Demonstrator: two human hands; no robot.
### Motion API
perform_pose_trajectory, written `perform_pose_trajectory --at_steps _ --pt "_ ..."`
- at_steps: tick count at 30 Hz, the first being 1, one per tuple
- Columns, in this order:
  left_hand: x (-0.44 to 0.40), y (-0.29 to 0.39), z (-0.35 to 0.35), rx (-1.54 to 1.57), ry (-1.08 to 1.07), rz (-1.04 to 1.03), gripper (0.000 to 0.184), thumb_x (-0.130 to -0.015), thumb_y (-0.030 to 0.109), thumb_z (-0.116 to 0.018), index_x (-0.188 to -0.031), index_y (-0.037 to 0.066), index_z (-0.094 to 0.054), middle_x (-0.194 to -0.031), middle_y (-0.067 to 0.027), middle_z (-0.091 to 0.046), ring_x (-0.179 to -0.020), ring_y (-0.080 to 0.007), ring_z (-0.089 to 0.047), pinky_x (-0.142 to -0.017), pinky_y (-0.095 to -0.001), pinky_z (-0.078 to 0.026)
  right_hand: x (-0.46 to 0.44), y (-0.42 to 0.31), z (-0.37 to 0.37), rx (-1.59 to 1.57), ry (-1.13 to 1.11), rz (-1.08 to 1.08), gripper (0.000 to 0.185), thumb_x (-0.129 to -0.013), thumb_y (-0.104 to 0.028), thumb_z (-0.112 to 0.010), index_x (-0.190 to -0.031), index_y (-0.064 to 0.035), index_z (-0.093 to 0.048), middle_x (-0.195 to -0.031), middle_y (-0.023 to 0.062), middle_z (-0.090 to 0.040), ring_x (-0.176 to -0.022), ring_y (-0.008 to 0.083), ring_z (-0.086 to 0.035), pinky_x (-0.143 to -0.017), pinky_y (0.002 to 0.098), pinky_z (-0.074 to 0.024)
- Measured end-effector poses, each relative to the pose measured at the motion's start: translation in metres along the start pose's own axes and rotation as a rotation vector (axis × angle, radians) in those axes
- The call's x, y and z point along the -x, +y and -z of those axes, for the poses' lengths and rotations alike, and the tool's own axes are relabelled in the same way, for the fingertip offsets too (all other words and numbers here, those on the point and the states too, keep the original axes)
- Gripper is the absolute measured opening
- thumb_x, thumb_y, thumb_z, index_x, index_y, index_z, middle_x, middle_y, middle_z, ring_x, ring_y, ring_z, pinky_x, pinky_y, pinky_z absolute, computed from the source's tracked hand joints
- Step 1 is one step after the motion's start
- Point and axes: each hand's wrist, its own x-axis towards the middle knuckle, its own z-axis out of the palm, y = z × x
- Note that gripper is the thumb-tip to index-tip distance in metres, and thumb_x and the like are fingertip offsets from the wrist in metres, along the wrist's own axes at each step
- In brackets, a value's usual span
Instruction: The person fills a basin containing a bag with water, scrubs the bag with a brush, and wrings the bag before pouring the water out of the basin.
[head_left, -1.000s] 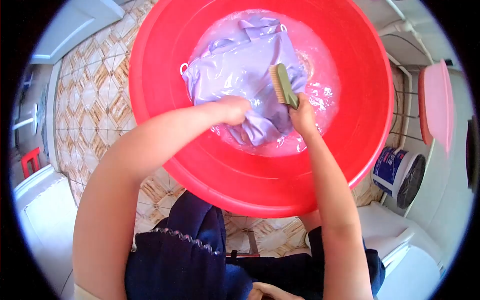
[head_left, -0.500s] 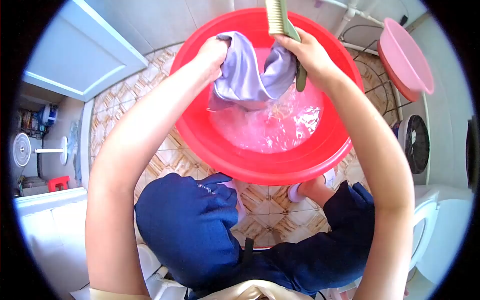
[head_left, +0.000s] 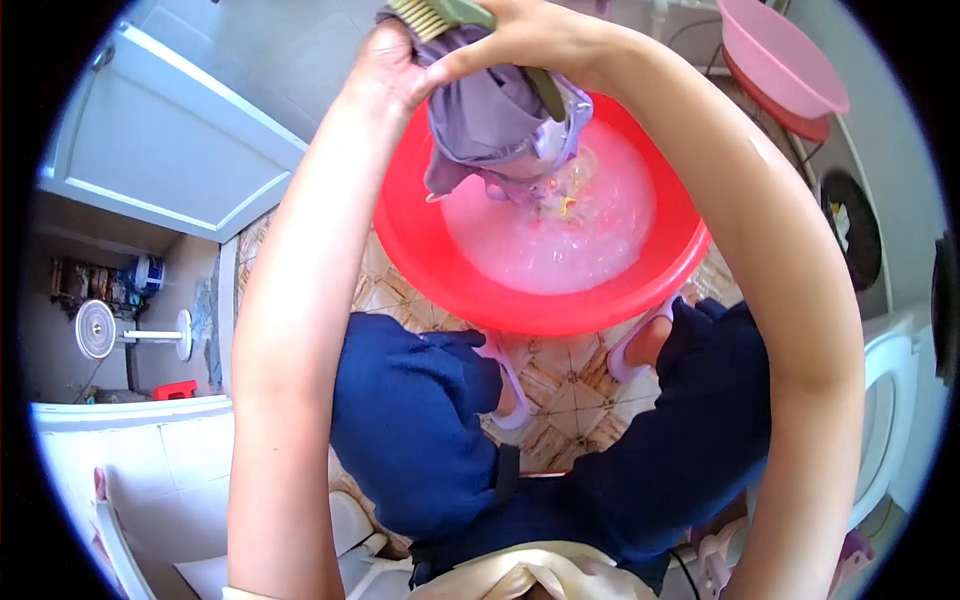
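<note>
Wet purple satin fabric (head_left: 485, 115) hangs in bunched folds from my hands, its lower part dipping into the cloudy water of a red basin (head_left: 480, 295). My left hand (head_left: 390, 68) grips the fabric's upper left edge. My right hand (head_left: 515, 40) is closed around a green scrub brush (head_left: 468, 12) with pale bristles, which lies over the top of the fabric close to my left hand. The brush handle's dark end shows below my right palm. Some right-hand fingers are hidden, so I cannot tell whether they also pinch cloth.
A pink basin (head_left: 785, 60) hangs at the upper right, with a red one behind it. At the left stands a pale blue door (head_left: 170, 130), with a white fan (head_left: 95, 328) beyond it. My slippered feet rest on patterned floor tiles (head_left: 575, 400) before the basin.
Both hands have moved up and left with the fabric and come close together. The brush has swung from upright to slanting across the fabric's top. The view has shifted slightly.
</note>
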Motion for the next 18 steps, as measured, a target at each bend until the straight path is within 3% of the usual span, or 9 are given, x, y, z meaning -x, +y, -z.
perform_pose_trajectory --at_steps 2,4,5,8,12,13,15,17,18 --pt "0.014 -0.007 -0.008 -0.028 0.041 0.019 0.03 -0.093 0.015 -0.045 -0.115 -0.006 -0.048 -0.112 -0.0228 -0.056 -0.1 -0.0315 -0.059 -0.088 -0.0451 -0.052 -0.004 0.002 -0.008 0.314 0.043 0.082 0.08 -0.047 -0.043 -0.086 -0.105 0.005 -0.059 -0.096 0.0166 -0.063 -0.084 0.0235 -0.062 -0.077 0.0324 -0.0496" --pt "0.018 -0.011 -0.018 -0.062 0.11 0.023 0.034 -0.095 0.017 -0.042 -0.119 -0.008 -0.044 -0.117 -0.0278 -0.052 -0.106 -0.0342 -0.056 -0.092 -0.0461 -0.049 0.001 -0.004 -0.018 0.546 0.112 -0.059 0.075 -0.051 -0.033 -0.085 -0.109 0.0052 -0.057 -0.096 0.016 -0.064 -0.086 0.0248 -0.063 -0.081 0.0317 -0.0486" --pt "0.016 -0.008 -0.008 -0.035 0.012 0.053 0.024 -0.094 0.011 -0.043 -0.106 -0.007 -0.052 -0.1 -0.0224 -0.059 -0.092 -0.0317 -0.061 -0.082 -0.0443 -0.054 -0.002 -0.002 -0.016 0.618 0.092 -0.063 0.067 -0.05 -0.035 -0.084 -0.099 0.0056 -0.062 -0.091 0.0183 -0.065 -0.083 0.0255 -0.063 -0.078 0.0313 -0.0491" --pt "0.019 -0.009 -0.014 -0.045 0.015 0.033 0.023 -0.094 0.012 -0.044 -0.107 -0.006 -0.051 -0.101 -0.0227 -0.058 -0.094 -0.0315 -0.06 -0.084 -0.0452 -0.053 0.001 -0.009 -0.012 0.636 0.138 -0.174 0.058 -0.051 -0.034 -0.081 -0.086 0.0087 -0.064 -0.086 0.0191 -0.065 -0.075 0.0265 -0.064 -0.07 0.033 -0.0506" --pt "0.02 -0.004 -0.022 -0.126 0.038 0.028 0.036 -0.094 0.015 -0.046 -0.12 -0.009 -0.045 -0.119 -0.0251 -0.052 -0.109 -0.0324 -0.054 -0.096 -0.0446 -0.046 -0.003 -0.008 -0.011 0.648 0.282 -0.225 0.056 -0.055 -0.035 -0.077 -0.094 0.0039 -0.067 -0.091 0.0183 -0.067 -0.086 0.0269 -0.066 -0.078 0.0336 -0.0517" --pt "0.013 -0.001 -0.008 -0.082 -0.116 0.04 0.035 -0.092 0.016 -0.05 -0.119 -0.006 -0.047 -0.117 -0.0222 -0.054 -0.106 -0.0316 -0.056 -0.096 -0.0436 -0.045 -0.01 -0.004 -0.012 0.659 0.357 -0.223 0.058 -0.055 -0.038 -0.076 -0.095 0.0037 -0.067 -0.091 0.0183 -0.067 -0.087 0.0276 -0.066 -0.078 0.0339 -0.0516" --pt "0.014 0.003 -0.007 -0.153 -0.105 -0.008 0.036 -0.091 0.017 -0.052 -0.118 -0.006 -0.048 -0.116 -0.0212 -0.055 -0.106 -0.031 -0.056 -0.096 -0.0433 -0.044 -0.016 -0.002 -0.009 0.671 0.432 -0.218 0.06 -0.055 -0.04 -0.075 -0.096 0.0035 -0.067 -0.092 0.0183 -0.067 -0.088 0.0282 -0.066 -0.079 0.0342 -0.0515" --pt "0.024 0.006 -0.017 -0.299 -0.104 -0.085 0.053 -0.085 0.025 -0.062 -0.125 -0.003 -0.042 -0.122 -0.018 -0.051 -0.114 -0.0281 -0.049 -0.101 -0.0409 -0.036 -0.015 -0.006 -0.001 0.571 0.531 -0.26 0.052 -0.068 -0.031 -0.07 -0.102 0.0071 -0.06 -0.095 0.0218 -0.064 -0.089 0.0309 -0.065 -0.077 0.035 -0.0542" --pt "0.021 0.006 -0.01 -0.297 -0.111 -0.088 0.053 -0.085 0.025 -0.062 -0.125 -0.003 -0.042 -0.122 -0.018 -0.051 -0.114 -0.0281 -0.049 -0.101 -0.0409 -0.036 -0.007 -0.018 -0.001 0.369 0.617 -0.302 0.031 -0.069 -0.022 -0.068 -0.085 0.0049 -0.067 -0.076 0.0143 -0.066 -0.068 0.0219 -0.064 -0.064 0.0324 -0.0503"
